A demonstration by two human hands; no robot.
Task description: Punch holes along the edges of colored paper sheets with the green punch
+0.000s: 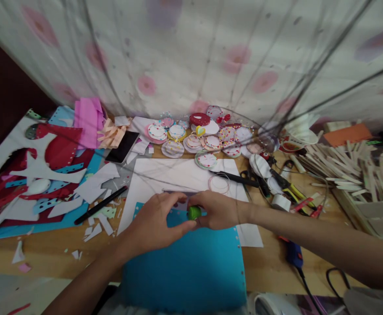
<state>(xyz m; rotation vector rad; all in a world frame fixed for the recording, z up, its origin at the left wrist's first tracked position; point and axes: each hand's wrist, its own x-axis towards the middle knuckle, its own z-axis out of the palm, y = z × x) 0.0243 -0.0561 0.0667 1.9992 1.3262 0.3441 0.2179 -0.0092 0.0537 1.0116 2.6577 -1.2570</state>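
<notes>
A blue sheet (185, 271) with small holes or dots along its edges lies in front of me, partly over a large white paper (152, 175). My right hand (216, 210) is closed around a small green knob-like thing (194, 213) above the sheet's upper part; its exact kind is hidden by the fingers. My left hand (160, 216) rests at the sheet's upper left, with fingers and thumb apart and the thumb tip reaching to the right hand. Between the hands, a greyish strip (181, 202) shows in part.
Several round dotted paper pieces (207, 142) sit at the back. Coloured scraps (60, 157), a phone (123, 147) and a black pen (100, 205) lie left. Right are yellow-handled pliers (293, 192), wooden sticks (339, 164), a wire coil (219, 183) and a blue corded tool (294, 253).
</notes>
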